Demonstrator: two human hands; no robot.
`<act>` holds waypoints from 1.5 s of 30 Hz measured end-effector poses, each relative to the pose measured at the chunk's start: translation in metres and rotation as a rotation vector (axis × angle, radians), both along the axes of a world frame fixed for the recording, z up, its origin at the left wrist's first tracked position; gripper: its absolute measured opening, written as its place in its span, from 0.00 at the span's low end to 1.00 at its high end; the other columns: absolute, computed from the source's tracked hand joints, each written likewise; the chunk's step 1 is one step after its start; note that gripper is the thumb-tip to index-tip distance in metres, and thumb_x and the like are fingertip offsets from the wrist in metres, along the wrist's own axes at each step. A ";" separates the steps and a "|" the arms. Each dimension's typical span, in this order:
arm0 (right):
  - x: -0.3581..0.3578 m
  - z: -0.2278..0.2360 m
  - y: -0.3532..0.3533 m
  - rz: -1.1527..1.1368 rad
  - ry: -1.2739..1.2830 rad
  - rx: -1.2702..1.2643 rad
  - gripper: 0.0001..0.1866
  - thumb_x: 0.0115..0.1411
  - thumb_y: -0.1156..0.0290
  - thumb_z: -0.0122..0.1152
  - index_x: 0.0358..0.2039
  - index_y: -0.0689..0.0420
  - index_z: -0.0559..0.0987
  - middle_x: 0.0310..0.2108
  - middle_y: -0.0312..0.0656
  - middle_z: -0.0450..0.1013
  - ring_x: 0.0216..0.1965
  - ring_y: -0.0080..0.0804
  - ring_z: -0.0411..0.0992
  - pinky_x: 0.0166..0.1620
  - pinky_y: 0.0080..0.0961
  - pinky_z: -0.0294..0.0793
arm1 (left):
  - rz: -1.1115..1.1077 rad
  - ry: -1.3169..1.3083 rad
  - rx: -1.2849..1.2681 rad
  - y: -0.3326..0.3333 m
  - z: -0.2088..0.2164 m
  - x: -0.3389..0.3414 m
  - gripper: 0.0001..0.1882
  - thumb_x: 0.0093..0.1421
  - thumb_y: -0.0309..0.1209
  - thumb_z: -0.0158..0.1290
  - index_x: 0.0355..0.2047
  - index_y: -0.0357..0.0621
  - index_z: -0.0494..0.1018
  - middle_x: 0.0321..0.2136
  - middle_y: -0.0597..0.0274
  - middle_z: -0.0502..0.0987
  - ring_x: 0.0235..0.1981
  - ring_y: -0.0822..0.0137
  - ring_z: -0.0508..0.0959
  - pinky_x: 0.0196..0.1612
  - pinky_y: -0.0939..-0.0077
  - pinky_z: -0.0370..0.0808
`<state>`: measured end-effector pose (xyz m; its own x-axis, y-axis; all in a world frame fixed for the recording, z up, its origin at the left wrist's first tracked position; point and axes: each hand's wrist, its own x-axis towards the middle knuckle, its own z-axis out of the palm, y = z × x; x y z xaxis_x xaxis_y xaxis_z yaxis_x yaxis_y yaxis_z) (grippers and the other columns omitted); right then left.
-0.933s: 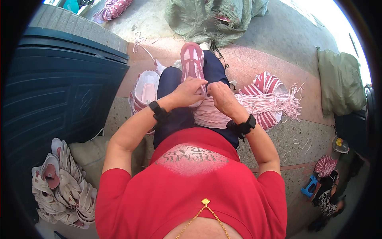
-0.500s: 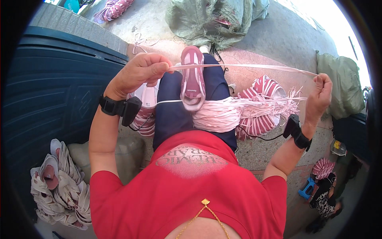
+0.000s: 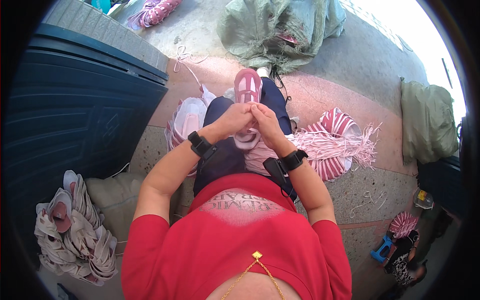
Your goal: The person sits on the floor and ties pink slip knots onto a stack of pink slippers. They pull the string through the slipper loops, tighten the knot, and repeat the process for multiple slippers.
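A pink and white shoe upper [image 3: 247,82] lies along my lap between my thighs, toe pointing away. My left hand [image 3: 234,120] and my right hand [image 3: 268,125] meet over its middle, fingertips pinched together. They close on a pale pink shoelace, which the fingers mostly hide. Below and right of the hands, a thick bundle of pale pink shoelaces [image 3: 345,143] runs from my lap to the right, its loose ends fraying out. It lies over a stack of pink and white striped uppers [image 3: 333,120]. Another cluster of uppers [image 3: 190,117] sits beside my left leg.
A large green woven sack [image 3: 272,30] stands ahead, and another green sack [image 3: 427,120] at the right. A dark blue door panel [image 3: 75,100] lines the left side. Piled white uppers [image 3: 75,230] lie lower left by a beige sack [image 3: 117,200]. Another person [image 3: 407,257] sits far right.
My hands were wide apart with the shoelace stretched between them. Both have come inward and down, meeting over the shoe upper.
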<state>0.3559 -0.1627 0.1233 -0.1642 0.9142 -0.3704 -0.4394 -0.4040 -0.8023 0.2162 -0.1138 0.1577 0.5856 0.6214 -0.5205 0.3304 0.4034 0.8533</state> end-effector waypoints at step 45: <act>0.004 -0.047 0.073 0.143 -1.089 0.383 0.12 0.53 0.72 0.53 0.39 0.60 0.75 0.33 0.54 0.75 0.38 0.51 0.73 0.42 0.39 0.71 | -0.066 0.379 0.651 0.064 -0.065 -0.005 0.27 0.55 0.24 0.52 0.55 0.35 0.60 0.25 0.56 0.76 0.28 0.71 0.75 0.33 0.75 0.72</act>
